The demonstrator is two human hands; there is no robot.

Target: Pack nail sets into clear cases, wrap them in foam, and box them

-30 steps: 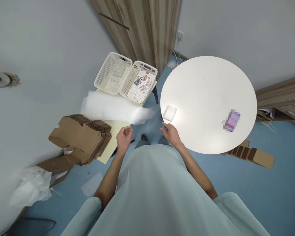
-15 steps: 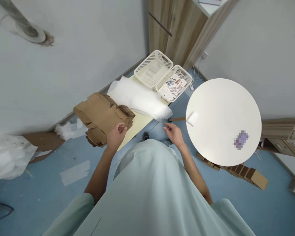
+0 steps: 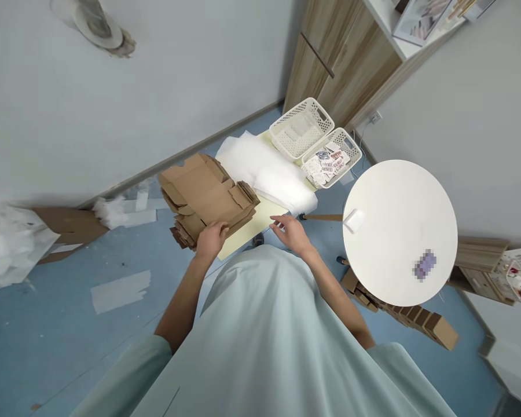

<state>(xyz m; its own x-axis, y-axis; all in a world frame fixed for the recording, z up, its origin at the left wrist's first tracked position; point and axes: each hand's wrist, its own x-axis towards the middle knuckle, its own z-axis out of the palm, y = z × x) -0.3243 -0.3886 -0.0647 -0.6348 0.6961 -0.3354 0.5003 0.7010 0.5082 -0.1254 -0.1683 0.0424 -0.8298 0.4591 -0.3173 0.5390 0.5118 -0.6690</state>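
– Since you asked about the left hand [image 3: 211,242], it's at the near edge of the flattened cardboard boxes [image 3: 208,194]. Fingers are curled, but can't tell if they're actually gripping anything.

– And the right hand [image 3: 292,233]?

– Holding nothing, fingers loosely bent with the thumb apart, near the edge of the yellow counter [image 3: 245,231]. The cardboard's piled on that counter, left end.

– Anything crowding it?

– Yeah, a white packing sheet [image 3: 264,168] lies right beside the pile. Past it are two touching baskets, one with clear stuff inside [image 3: 289,119], one full of printed cards [image 3: 327,167]. Off to the right there's a round white counter [image 3: 395,202] with a small white stack [image 3: 355,220] and something pixelated [image 3: 424,265], and brown boxes [image 3: 443,331] on the floor below.

– Any brands or text?

– The cards have coloured prints, way too small to read. Framed picture [image 3: 423,23] on the cabinet [image 3: 347,75] too, cut off by the top edge.
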